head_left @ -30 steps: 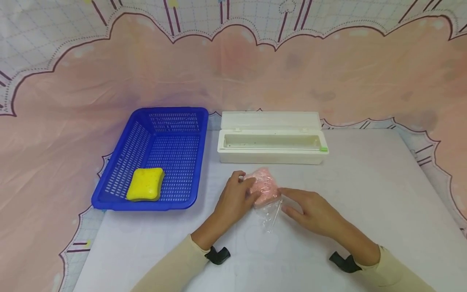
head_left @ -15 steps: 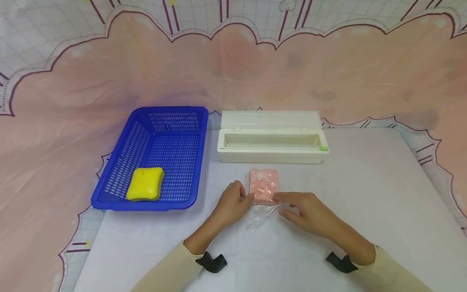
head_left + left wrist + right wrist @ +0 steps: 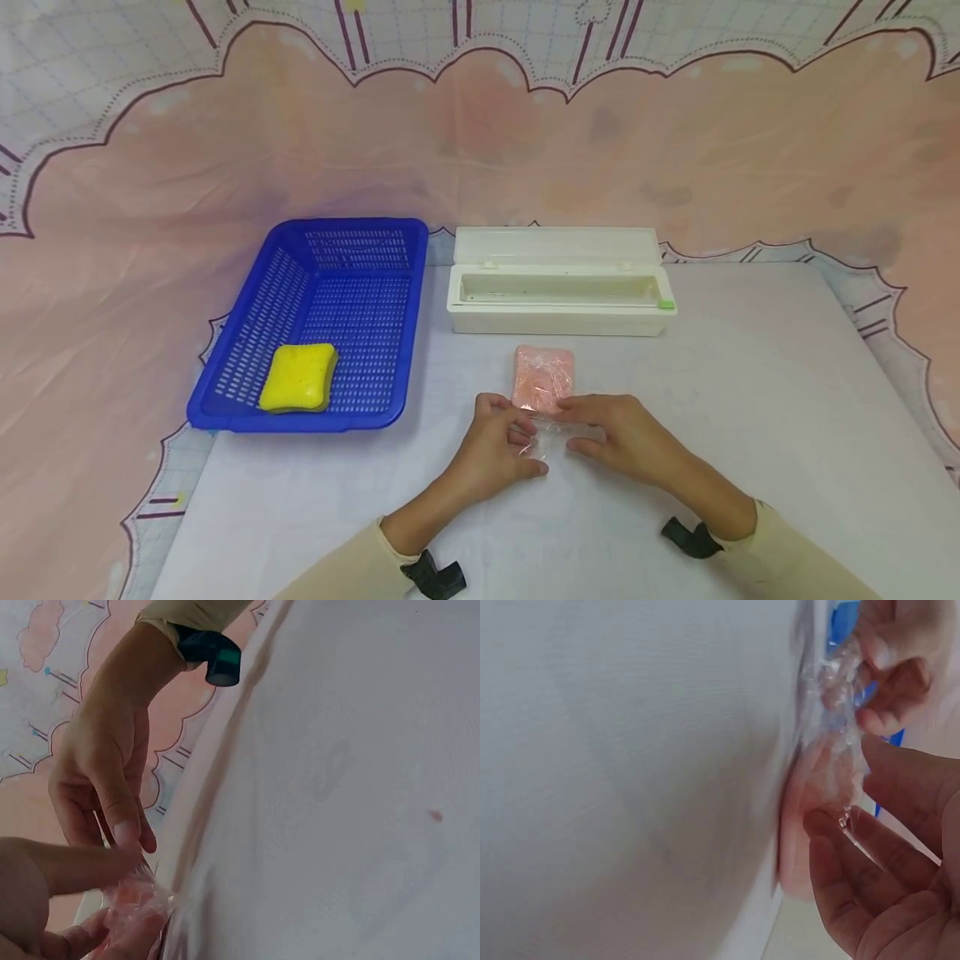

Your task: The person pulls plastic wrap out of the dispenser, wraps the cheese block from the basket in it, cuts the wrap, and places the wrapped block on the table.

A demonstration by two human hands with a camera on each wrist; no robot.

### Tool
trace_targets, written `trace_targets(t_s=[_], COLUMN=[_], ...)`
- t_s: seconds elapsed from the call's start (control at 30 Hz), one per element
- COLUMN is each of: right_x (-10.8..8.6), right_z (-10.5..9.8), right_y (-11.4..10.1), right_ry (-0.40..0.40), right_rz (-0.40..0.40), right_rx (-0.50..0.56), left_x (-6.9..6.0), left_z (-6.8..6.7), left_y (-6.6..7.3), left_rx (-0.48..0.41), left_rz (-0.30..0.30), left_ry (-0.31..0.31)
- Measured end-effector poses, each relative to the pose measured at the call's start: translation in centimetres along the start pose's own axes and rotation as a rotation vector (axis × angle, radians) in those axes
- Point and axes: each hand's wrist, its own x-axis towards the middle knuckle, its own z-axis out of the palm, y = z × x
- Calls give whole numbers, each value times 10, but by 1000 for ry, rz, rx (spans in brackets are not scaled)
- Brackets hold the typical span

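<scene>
A pink block that looks like a sponge [image 3: 543, 373], covered in clear plastic film [image 3: 543, 435], lies on the white-covered table. Some loose film extends from its near side. My left hand [image 3: 491, 446] is at that film from the left; its fingers touch the film while the thumb stretches out separately. From the right, my right hand [image 3: 633, 437] touches the block's near right edge with extended fingers, its thumb held apart. In the right wrist view, film bunches around the left fingers [image 3: 870, 720], and the right fingertips [image 3: 825, 851] lie against the wrapped block.
A blue plastic basket [image 3: 408, 333] stands on the left with a yellow sponge-like block [image 3: 298, 377] inside. Behind the pink block is a long white box [image 3: 555, 322] with its lid raised and a green piece at the right end. A patterned cloth [image 3: 480, 150] hangs behind.
The pink block has been straightened and lies flat. My left hand has moved from its left side down to the loose film, which is now gathered closer to the block. The right hand shifted slightly left.
</scene>
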Motion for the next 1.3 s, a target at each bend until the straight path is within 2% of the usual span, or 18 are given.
trace_targets(t_s=[0.1,0.27,0.4,0.57,0.63,0.7,1.0,1.13,1.2,1.3], right_x=[1,4,6,8,9,10,22,28,31,34], right_z=[0,0,1,3,4,6,14,16,17,18], right_y=[2,3,5,6,6,5,1,0,-1,-2], right_ry=[10,22,37,53,67,80,163,165,158,165], right_rz=[-6,1,-9,-53,-65,-70,-88,-2,50,99], right_rx=[-2,-26,-38,-24,-33,-50,-131,-125,-119,-140], left_x=[-3,-5,-5,-1,1,4,27,36,37,37], left_z=[1,-2,-6,-8,-7,-7,-10,-9,-10,-10], left_y=[1,3,5,7,7,9,10,8,7,7], left_rx=[107,400,567,714,726,694,489,438,432,475], left_rz=[97,305,375,483,514,518,442,376,374,403], left_ry=[19,111,157,134,133,143,234,265,281,309])
